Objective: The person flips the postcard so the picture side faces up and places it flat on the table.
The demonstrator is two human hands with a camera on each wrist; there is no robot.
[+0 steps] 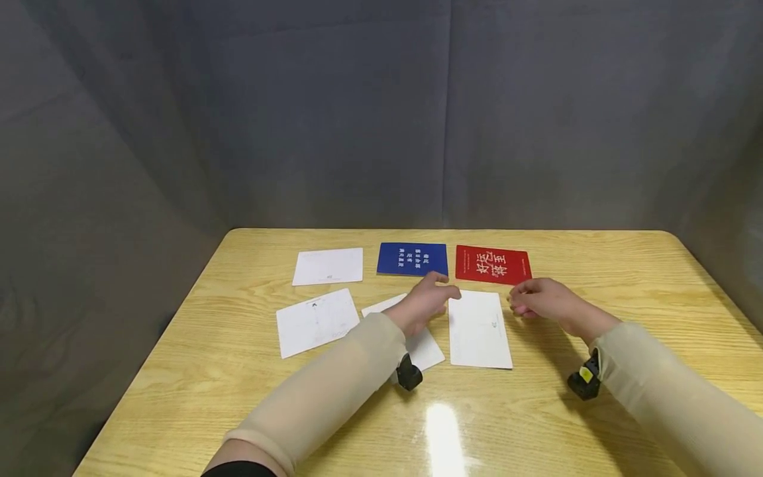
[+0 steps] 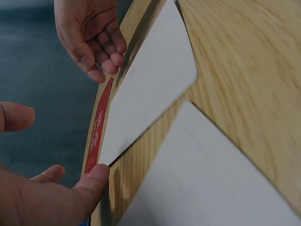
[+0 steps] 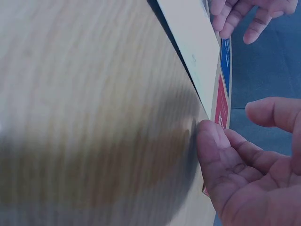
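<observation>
A dark curtain (image 1: pixel 334 119) stands behind my wooden table (image 1: pixel 179 384), and my two pale sleeves, left (image 1: pixel 324 391) and right (image 1: pixel 679 397), reach in over it. The middle card (image 1: pixel 479 331), white, lies flat between my hands. Left of it, a second white card (image 1: pixel 424 348) is partly hidden under my left arm; a third (image 1: pixel 316 322) lies tilted further left, with a fourth (image 1: pixel 328 266) behind that. Along the far side sit the red card (image 1: pixel 491 264) and, to its left, the blue card (image 1: pixel 411 258).

My left hand (image 1: pixel 423 301) is wide, fingers apart, near the middle card's far left corner. My right hand (image 1: pixel 548 303) is loosely bent, thumb and fingers parted, fingertips just beside that card's far right corner; I cannot tell whether either touches. A small black camera sits at each wrist, left (image 1: pixel 409 372) and right (image 1: pixel 585 377).
</observation>
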